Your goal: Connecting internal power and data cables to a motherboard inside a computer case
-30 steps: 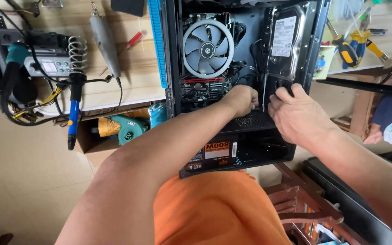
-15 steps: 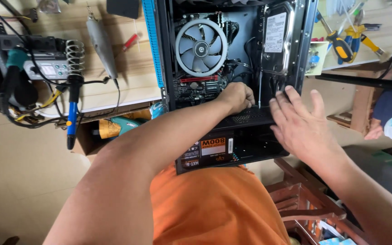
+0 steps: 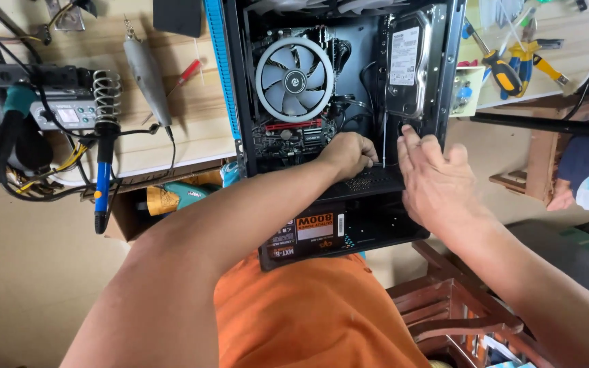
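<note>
Both hands have slid lower inside the open computer case (image 3: 236, 102).
Left hand (image 3: 349, 155) curled shut on a thin screwdriver (image 3: 384, 146); right hand (image 3: 438, 180) spread flat, steadying the black shroud (image 3: 369, 182).

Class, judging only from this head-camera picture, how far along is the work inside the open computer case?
Done: the computer case lies open, with the cooler fan, hard drive and power supply seated inside.
In hand: the left hand is curled at the cables below the motherboard; the right hand rests flat at the case edge.
Left: no side panel is fitted, and screwdrivers lie out.
</note>
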